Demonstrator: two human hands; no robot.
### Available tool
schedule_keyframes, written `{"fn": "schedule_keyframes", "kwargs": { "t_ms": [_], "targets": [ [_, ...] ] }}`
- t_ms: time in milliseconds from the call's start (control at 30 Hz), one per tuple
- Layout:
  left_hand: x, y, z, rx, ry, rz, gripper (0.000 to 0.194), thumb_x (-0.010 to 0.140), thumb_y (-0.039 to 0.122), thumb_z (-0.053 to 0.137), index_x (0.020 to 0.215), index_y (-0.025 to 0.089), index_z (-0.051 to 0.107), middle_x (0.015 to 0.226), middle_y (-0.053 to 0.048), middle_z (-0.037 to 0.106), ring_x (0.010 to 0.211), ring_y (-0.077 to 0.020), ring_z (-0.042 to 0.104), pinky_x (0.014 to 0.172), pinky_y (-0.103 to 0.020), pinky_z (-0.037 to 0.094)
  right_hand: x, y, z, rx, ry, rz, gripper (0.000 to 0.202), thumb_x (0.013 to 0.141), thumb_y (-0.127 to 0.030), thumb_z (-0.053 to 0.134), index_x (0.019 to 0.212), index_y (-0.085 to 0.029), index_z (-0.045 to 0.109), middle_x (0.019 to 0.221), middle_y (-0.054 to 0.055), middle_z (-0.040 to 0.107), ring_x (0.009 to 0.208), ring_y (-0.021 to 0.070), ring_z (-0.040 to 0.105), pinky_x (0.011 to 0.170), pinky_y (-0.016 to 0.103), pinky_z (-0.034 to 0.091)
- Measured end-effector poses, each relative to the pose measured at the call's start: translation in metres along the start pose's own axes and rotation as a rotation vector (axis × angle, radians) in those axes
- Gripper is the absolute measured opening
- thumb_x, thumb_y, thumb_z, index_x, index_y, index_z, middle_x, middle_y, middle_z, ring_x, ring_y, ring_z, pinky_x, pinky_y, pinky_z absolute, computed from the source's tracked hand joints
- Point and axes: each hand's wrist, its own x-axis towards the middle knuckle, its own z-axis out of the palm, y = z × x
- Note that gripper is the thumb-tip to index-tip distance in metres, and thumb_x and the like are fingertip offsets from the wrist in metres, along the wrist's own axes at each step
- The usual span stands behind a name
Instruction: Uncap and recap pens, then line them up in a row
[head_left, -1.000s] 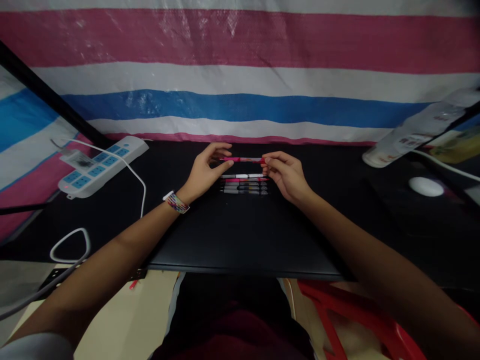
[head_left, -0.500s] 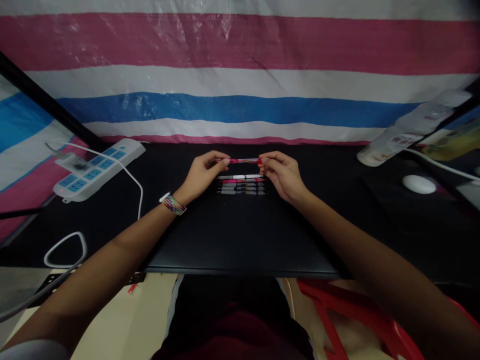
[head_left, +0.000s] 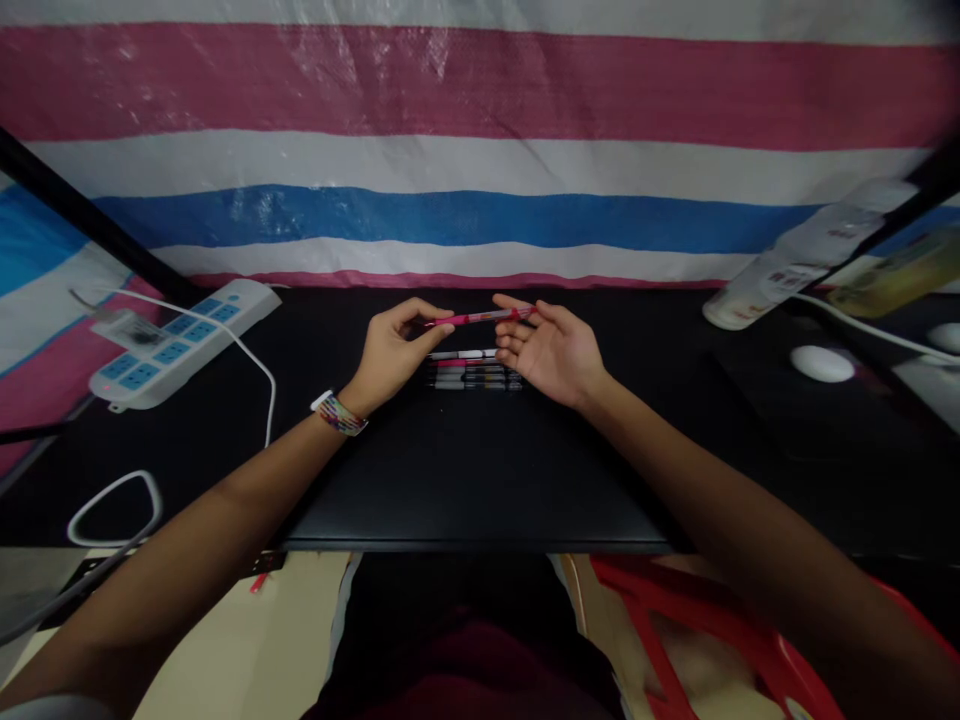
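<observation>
A pink-red pen [head_left: 480, 317] is held above the desk, its right end tilted slightly up. My left hand [head_left: 401, 345] pinches its left end between thumb and fingers. My right hand [head_left: 553, 350] is turned with the palm showing, its fingers loosely spread; the pen's right end lies against it near the thumb. Just below, several pens lie in a stack of parallel rows on the desk: a white pen [head_left: 465, 354] at the back, a pink one [head_left: 457, 363], then greyish clear ones [head_left: 472, 377]. My right fingers partly cover the white pen's end.
A white power strip [head_left: 187, 340] with a plugged-in charger and cable [head_left: 266, 375] sits at the left. Toward the right are a plastic bottle [head_left: 780, 270], a white mouse [head_left: 823, 364] and a dark pad [head_left: 795, 420]. A striped sheet [head_left: 480, 165] hangs behind the black desk [head_left: 480, 480].
My right hand has loosened its pinch and turned palm into view, fingers spreading. The held pen has gone from level to slightly tilted, still in my left hand. The view shifted slightly.
</observation>
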Motion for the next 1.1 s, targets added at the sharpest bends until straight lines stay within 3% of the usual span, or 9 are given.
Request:
{"fn": "schedule_keyframes", "kwargs": {
  "t_ms": [100, 233, 400, 500, 667, 833, 1100],
  "targets": [
    [0.001, -0.002, 0.0, -0.032, 0.004, 0.0, 0.031, 0.087, 0.045, 0.095, 0.102, 0.02, 0.086, 0.109, -0.008, 0.087, 0.103, -0.0249, 0.081, 0.096, -0.039, 0.063, -0.005, -0.002, 0.005, 0.062, -0.044, 0.049, 0.031, 0.1, -0.045, 0.064, 0.119, -0.025, 0.077, 0.098, 0.008, 0.075, 0.09, 0.0243, 0.066, 0.084, 0.04, 0.06],
    [0.002, -0.001, 0.0, -0.046, 0.006, -0.005, 0.034, 0.085, 0.049, 0.096, 0.102, 0.021, 0.086, 0.108, -0.008, 0.088, 0.103, -0.0243, 0.081, 0.096, -0.038, 0.064, -0.008, 0.0, 0.007, 0.148, -0.034, 0.042, 0.014, 0.101, -0.037, 0.065, 0.107, -0.03, 0.075, 0.088, 0.004, 0.069, 0.079, 0.0205, 0.06, 0.082, 0.038, 0.058],
    [0.001, 0.001, 0.003, -0.081, 0.006, -0.009, 0.033, 0.084, 0.046, 0.097, 0.099, 0.019, 0.086, 0.104, -0.007, 0.088, 0.097, -0.0225, 0.08, 0.09, -0.036, 0.063, -0.01, -0.002, 0.009, 0.026, -0.056, -0.004, 0.03, 0.104, -0.049, 0.058, 0.116, -0.03, 0.078, 0.098, 0.006, 0.071, 0.091, 0.0225, 0.064, 0.089, 0.041, 0.06],
    [0.001, 0.0, 0.004, -0.091, -0.006, -0.02, 0.031, 0.084, 0.043, 0.097, 0.099, 0.019, 0.085, 0.103, -0.007, 0.088, 0.096, -0.022, 0.08, 0.089, -0.036, 0.062, -0.009, -0.003, 0.008, -0.078, -0.016, -0.032, 0.03, 0.101, -0.047, 0.06, 0.117, -0.03, 0.078, 0.099, 0.008, 0.072, 0.096, 0.0254, 0.067, 0.093, 0.044, 0.061],
    [0.002, -0.004, 0.003, -0.11, -0.005, -0.034, 0.026, 0.083, 0.039, 0.096, 0.097, 0.019, 0.085, 0.1, -0.006, 0.087, 0.092, -0.0197, 0.078, 0.087, -0.034, 0.061, -0.007, -0.002, 0.007, -0.031, -0.01, -0.028, 0.037, 0.101, -0.05, 0.056, 0.119, -0.027, 0.079, 0.103, 0.01, 0.074, 0.1, 0.026, 0.069, 0.095, 0.044, 0.063],
    [0.002, -0.004, 0.003, -0.094, -0.017, -0.03, 0.026, 0.084, 0.039, 0.095, 0.098, 0.02, 0.085, 0.099, -0.006, 0.086, 0.091, -0.0192, 0.077, 0.085, -0.034, 0.061, -0.006, 0.001, 0.007, -0.007, -0.033, -0.04, 0.032, 0.098, -0.044, 0.062, 0.121, -0.027, 0.078, 0.097, 0.008, 0.072, 0.092, 0.0235, 0.066, 0.089, 0.041, 0.061],
    [0.003, -0.011, 0.0, -0.052, -0.043, -0.012, 0.022, 0.088, 0.035, 0.093, 0.099, 0.02, 0.082, 0.098, -0.005, 0.084, 0.089, -0.0193, 0.077, 0.085, -0.035, 0.061, 0.0, -0.001, -0.001, -0.216, -0.018, -0.159, 0.041, 0.096, -0.055, 0.068, 0.12, -0.024, 0.082, 0.096, 0.008, 0.077, 0.074, 0.0201, 0.061, 0.069, 0.037, 0.055]
  ]
}}
